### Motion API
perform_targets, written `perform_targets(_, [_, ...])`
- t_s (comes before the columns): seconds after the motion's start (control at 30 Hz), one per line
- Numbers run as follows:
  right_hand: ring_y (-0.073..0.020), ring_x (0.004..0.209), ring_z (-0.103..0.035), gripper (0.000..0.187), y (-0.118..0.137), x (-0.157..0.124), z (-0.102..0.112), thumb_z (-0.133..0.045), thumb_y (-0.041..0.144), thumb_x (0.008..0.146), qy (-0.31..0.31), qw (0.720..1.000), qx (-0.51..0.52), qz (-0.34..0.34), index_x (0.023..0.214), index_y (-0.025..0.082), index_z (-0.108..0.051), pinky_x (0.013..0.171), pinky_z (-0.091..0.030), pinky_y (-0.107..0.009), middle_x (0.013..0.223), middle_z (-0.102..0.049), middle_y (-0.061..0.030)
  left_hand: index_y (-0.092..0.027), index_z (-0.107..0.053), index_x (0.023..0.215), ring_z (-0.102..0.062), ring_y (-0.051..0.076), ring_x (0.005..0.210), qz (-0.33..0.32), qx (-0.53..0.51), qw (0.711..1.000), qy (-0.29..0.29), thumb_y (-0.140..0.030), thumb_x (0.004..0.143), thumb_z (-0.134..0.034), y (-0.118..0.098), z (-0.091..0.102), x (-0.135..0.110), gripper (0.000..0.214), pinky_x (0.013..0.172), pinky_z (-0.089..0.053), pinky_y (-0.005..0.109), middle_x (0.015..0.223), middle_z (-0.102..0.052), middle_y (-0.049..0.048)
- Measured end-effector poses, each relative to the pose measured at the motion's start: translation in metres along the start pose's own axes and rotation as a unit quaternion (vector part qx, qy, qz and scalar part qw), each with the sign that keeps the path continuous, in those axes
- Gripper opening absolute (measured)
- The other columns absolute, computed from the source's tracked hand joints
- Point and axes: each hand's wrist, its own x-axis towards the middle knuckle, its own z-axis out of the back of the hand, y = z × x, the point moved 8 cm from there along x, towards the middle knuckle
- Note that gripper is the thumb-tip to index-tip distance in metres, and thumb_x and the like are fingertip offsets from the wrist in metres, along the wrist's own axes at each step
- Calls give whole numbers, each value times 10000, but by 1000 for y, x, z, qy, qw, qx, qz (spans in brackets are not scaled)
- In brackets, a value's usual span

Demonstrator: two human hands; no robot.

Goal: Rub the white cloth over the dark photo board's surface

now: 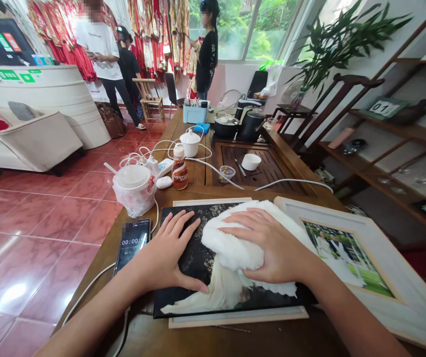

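Nearest the camera, we record two bare forearms (97, 302) reaching over a dark wooden table (198, 342), the largest item before us. At its right side we find a pale-framed picture (346, 258), set at an angle; its photograph shows two people on grass. Left of it, directly between the forearms, we find a black panel (196, 258) lying flat, pale specks on its far part, with strips of a light wooden frame (238, 318) showing past its near and far edges. On the panel sits a white fluffy cloth (231, 243), bunched, a smooth off-white flap (223, 290) spreading toward the near left. We note the right hand (268, 243) on top of the cloth, fingers slightly separated and closed down over it. We note the left hand (170, 253) palm down on the panel, fingers spread wide, thumb tip at the flap. Farther left we list, in descending size, a bagged white tub (134, 183), a lit phone (134, 243) and a brown bottle (180, 168).
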Motion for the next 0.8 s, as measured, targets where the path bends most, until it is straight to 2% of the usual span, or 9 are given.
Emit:
perform_targets(0.3, [-319,1209,-525,658,-20,-7,7,-718,401,701,-43,998,-47,-21,1327,313,-535,1034,-332,-549,1352,-575,-60,-151,-273,1530,-182,406,1465,-1,-4,1000,-4,-880,629,-597,-1,1,-8,1204,1176,-146,627,1579,-245,197])
perform_targets(0.63, [-310,1219,-504,655,-10,-4,8,-731,392,672,-47,998,-45,-15,1296,326,-541,1048,-291,-546,1347,-570,-50,-138,-263,1534,-174,409,1466,12,7,1000,16,-909,627,-552,0,0,-5,1225,1179,-138,618,1590,-215,199])
perform_targets(0.8, [-326,1242,-479,753,2,-1,1,-745,382,624,-8,1000,-21,-10,1342,348,-523,1070,-242,-558,1367,-551,-53,-138,-259,1533,-172,404,1468,7,6,1000,9,-903,624,-564,-1,-2,0,1227,1179,-141,616,1586,-227,200])
